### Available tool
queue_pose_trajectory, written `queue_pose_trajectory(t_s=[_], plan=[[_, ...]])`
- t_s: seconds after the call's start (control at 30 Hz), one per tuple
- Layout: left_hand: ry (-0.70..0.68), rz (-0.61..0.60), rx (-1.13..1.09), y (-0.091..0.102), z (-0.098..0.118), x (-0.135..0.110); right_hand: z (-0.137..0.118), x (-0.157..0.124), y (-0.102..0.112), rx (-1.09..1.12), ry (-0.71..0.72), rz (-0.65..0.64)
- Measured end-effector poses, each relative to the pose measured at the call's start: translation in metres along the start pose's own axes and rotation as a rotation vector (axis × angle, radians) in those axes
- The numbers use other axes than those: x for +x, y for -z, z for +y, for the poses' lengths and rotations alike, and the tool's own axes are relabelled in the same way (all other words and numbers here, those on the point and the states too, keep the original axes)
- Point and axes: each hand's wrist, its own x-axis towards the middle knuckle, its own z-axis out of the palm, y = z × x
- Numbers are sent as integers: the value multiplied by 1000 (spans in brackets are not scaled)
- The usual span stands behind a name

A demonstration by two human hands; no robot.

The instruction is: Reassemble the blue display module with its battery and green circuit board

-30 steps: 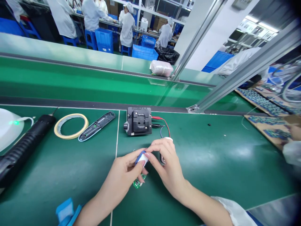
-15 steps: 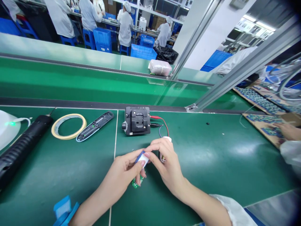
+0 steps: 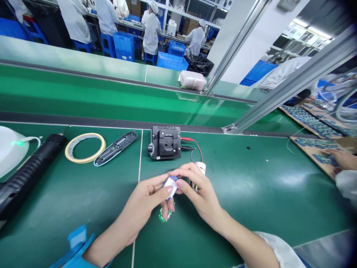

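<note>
Both hands meet over the green bench mat (image 3: 240, 193). My left hand (image 3: 142, 204) and my right hand (image 3: 199, 190) pinch a small blue-and-white pack (image 3: 170, 186) between their fingertips. Below it, a round green circuit board (image 3: 163, 215) sits partly hidden behind my left fingers. I cannot tell whether it touches the pack. Just beyond my right hand stands a small white part (image 3: 200, 168) with thin wires. A black test fixture (image 3: 166, 143) with red and black leads (image 3: 188, 143) lies farther forward, apart from both hands.
To the left lie a black electric screwdriver (image 3: 30, 173), a yellow tape roll (image 3: 85, 148) and a dark plastic housing (image 3: 115, 148). A blue wrist strap (image 3: 78, 242) circles my left wrist. At right, a co-worker's hand (image 3: 344, 159) rests on a printed cardboard sheet (image 3: 315, 152).
The pack has turned between my fingers, showing more of its white face. The white part beyond my right hand now shows more clearly. The co-worker's hand has moved slightly.
</note>
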Motion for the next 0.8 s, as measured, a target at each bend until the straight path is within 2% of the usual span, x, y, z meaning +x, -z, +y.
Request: queue_pose_trajectory(t_s=[0.13, 0.23, 0.3, 0.47, 0.57, 0.67, 0.8], plan=[[-10, 18, -6, 2, -4, 2, -1, 2, 2, 40, -5, -8], [-53, 135, -3, 6, -5, 5, -1, 3, 4, 4, 17, 56], [-98, 238, 3, 11, -1, 6, -3, 4, 5, -64, 52, 40], [-170, 387, 48, 24, 9, 9, -14, 2, 4, -382, 127, -414], [-184, 378, 93, 27, 9, 10, -17, 0, 2, -509, 164, -490], [-194, 358, 162, 27, 7, 11, -17, 0, 2, -454, 139, -512], [-217, 351, 194, 23, 6, 12, -14, 1, 8, -175, -37, -459]])
